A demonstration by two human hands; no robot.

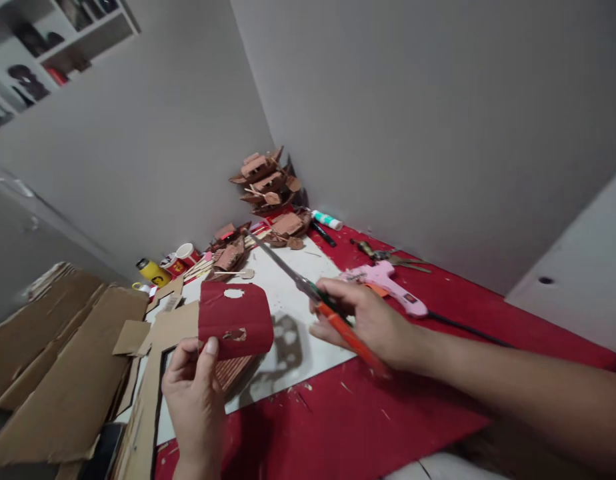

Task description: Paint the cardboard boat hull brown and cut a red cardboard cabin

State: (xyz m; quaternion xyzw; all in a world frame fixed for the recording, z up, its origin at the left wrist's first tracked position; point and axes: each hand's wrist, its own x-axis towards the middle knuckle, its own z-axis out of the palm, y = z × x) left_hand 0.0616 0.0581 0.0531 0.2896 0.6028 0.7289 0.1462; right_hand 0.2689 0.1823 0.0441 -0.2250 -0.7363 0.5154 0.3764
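Note:
A dark red piece of card [258,319] with two ragged holes is pinched at its lower left edge by my left hand [198,383]. My right hand [371,323] grips scissors with orange handles [345,333]; their long blades point up and left, above and apart from the card. Behind the card, a ridged reddish-brown piece [234,375] lies on the white sheet [313,357]. The card casts a shadow with hole shapes on the sheet.
Brown model boats [268,180] are stacked at the back corner. A pink glue gun [393,287], pliers [408,261] and a glue stick tube [327,220] lie on the red surface [298,433]. Cardboard sheets [73,373] stand at left, near a yellow bottle [154,272].

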